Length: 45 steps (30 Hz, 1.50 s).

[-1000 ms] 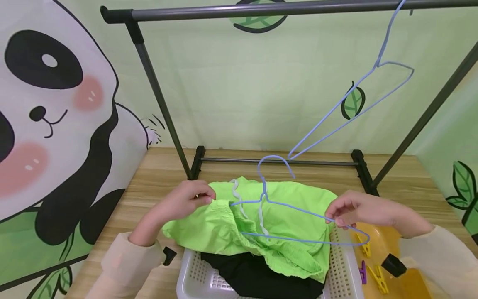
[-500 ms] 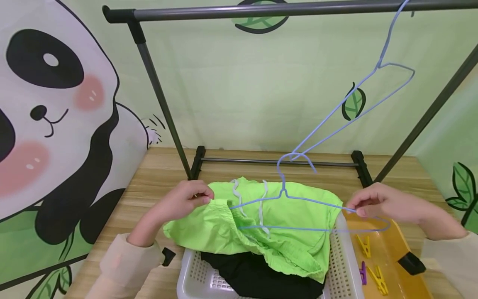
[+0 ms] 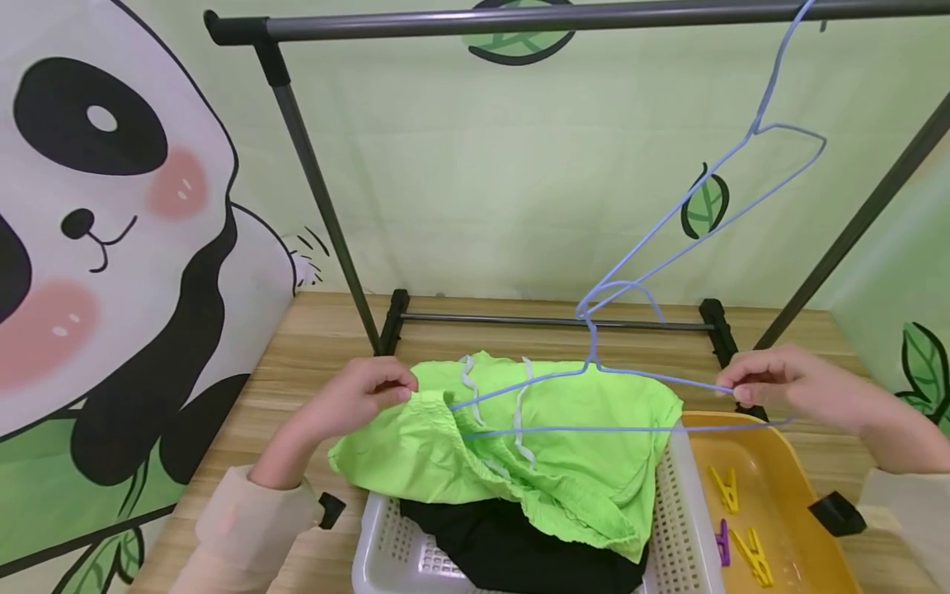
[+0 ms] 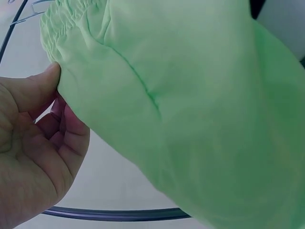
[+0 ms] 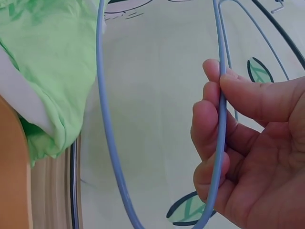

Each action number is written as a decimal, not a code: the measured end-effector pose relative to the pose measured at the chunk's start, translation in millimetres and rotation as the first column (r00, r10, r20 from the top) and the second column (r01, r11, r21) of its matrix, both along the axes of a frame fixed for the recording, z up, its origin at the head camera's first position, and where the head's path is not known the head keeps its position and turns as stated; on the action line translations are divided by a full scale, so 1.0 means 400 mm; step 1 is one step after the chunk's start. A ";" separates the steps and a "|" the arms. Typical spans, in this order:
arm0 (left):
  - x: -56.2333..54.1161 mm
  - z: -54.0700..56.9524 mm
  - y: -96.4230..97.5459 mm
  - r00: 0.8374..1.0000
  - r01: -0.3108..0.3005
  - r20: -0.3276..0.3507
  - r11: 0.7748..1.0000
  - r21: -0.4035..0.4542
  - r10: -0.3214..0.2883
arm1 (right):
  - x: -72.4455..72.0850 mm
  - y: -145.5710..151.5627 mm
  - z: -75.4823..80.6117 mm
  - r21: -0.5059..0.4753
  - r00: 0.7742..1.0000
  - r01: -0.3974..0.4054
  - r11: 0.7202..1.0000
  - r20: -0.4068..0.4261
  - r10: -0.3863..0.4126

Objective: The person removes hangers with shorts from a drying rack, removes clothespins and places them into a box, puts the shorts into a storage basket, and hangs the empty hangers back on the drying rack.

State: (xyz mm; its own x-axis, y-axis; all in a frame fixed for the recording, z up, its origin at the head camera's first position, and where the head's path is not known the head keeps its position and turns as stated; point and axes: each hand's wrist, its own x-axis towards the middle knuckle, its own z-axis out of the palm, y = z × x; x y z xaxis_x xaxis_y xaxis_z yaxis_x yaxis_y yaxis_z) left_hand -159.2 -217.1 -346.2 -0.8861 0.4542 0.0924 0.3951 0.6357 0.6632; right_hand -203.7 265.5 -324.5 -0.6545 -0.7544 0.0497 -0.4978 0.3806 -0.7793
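Bright green shorts (image 3: 594,462) with an elastic waistband and white drawstrings lie over a white basket (image 3: 671,503). My left hand (image 3: 364,398) pinches the waistband's left edge; in the left wrist view, thumb and fingers grip the green cloth (image 4: 157,95). My right hand (image 3: 797,386) pinches the upper wire of a blue wire hanger (image 3: 549,378) near its right end. The hanger's left end is hidden inside the waistband opening. Its hook points up and right. In the right wrist view, the hanger wire (image 5: 106,119) runs between thumb and fingers.
Another blue hanger (image 3: 671,206) hangs from the dark rack's top bar (image 3: 505,23). Black cloth (image 3: 512,549) lies in the basket under the shorts. An orange tray (image 3: 797,495) at the right holds yellow clothespins (image 3: 753,557) and a purple clothespin (image 3: 723,543).
My right hand has moved right and slightly up with the hanger, drawing more of its wire out of the waistband. The left hand stays nearly in place on the shorts.
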 end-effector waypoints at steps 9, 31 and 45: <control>-0.001 -0.005 -0.004 1.000 -0.010 0.010 1.000 0.002 0.010 | -0.008 0.023 0.007 -0.018 0.990 0.114 0.993 -0.080 -0.115; -0.007 -0.014 -0.012 1.000 -0.008 0.010 1.000 0.016 0.008 | 0.007 0.076 0.063 0.055 0.922 0.379 0.924 -0.103 -0.372; -0.012 -0.014 -0.011 1.000 -0.001 0.014 1.000 0.010 0.000 | 0.001 0.119 0.061 -0.153 0.880 0.461 0.874 -0.051 -0.473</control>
